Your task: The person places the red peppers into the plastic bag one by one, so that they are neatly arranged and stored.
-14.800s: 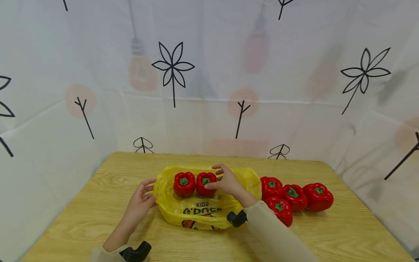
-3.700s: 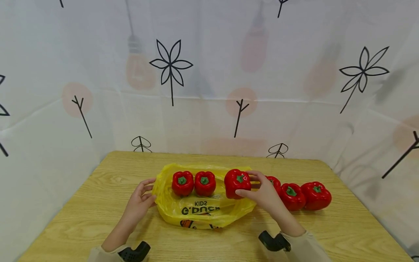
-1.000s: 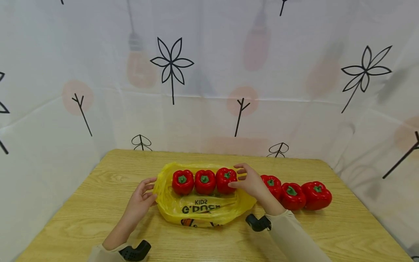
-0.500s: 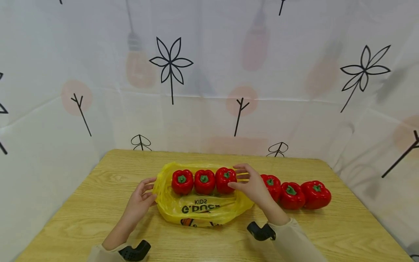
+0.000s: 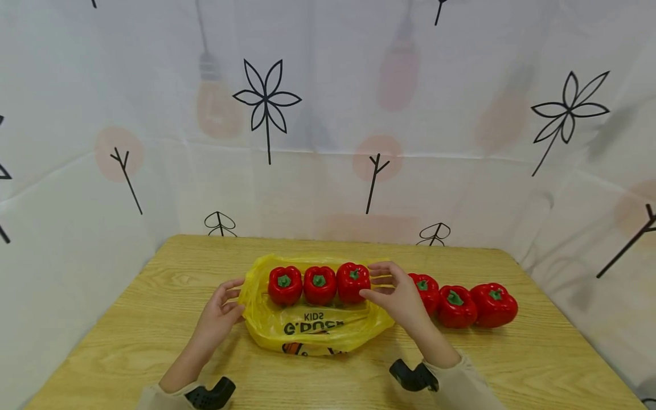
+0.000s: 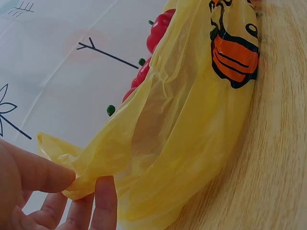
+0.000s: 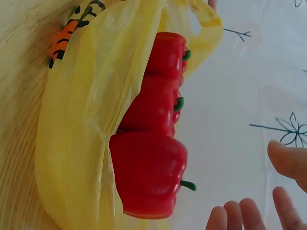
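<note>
A yellow plastic bag with black print lies with its mouth spread wide, and three red bell peppers stand in a row inside it. My left hand is at the bag's left edge; in the left wrist view its thumb and fingers pinch the thin yellow film. By the right-hand pepper is my right hand, fingers spread and holding nothing. The right wrist view has that pepper standing in the bag, apart from the fingertips.
Three more red bell peppers sit on the wooden table right of the bag: one partly behind my right hand, a middle pepper and an outer pepper. A white printed cloth hangs behind and along both sides.
Since the oldest frame, a third pepper has come from the right-hand group into the bag. My right hand has let go of it and drawn slightly back. The left hand stays put.
</note>
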Tool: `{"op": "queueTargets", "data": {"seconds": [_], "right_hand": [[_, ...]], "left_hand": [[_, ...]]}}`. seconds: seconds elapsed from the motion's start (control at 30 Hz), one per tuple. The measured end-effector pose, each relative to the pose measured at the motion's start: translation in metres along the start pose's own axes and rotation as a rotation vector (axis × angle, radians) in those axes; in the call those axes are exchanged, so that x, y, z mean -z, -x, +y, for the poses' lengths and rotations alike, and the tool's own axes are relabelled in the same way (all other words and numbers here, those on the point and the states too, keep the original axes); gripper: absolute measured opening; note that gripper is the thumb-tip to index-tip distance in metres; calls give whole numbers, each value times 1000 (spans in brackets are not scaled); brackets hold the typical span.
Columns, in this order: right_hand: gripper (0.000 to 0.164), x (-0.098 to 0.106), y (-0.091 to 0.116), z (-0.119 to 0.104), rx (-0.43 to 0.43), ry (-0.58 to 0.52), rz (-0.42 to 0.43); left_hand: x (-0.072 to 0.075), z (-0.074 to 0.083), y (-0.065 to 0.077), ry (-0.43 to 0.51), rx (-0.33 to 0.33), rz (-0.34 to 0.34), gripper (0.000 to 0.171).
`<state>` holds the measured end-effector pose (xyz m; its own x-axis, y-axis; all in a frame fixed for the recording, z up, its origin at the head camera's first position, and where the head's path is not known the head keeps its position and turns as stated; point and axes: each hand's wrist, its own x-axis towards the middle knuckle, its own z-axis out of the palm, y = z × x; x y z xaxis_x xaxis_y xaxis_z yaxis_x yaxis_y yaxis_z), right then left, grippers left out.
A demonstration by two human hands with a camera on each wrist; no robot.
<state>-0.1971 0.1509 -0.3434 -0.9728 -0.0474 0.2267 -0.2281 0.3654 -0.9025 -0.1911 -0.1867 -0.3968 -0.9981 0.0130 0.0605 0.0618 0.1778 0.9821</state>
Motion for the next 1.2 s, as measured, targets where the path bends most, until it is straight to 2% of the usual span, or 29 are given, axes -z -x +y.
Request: {"op": "queueTargets", "data": {"seconds": [0.77, 1.2], "right_hand": [[43, 18, 20, 8, 33, 14, 91], [44, 27, 26, 11, -12, 34, 132]], "left_hand": [[0, 0, 1, 3, -7, -2, 47], [-1, -2, -1, 4, 1, 1, 48]]}}
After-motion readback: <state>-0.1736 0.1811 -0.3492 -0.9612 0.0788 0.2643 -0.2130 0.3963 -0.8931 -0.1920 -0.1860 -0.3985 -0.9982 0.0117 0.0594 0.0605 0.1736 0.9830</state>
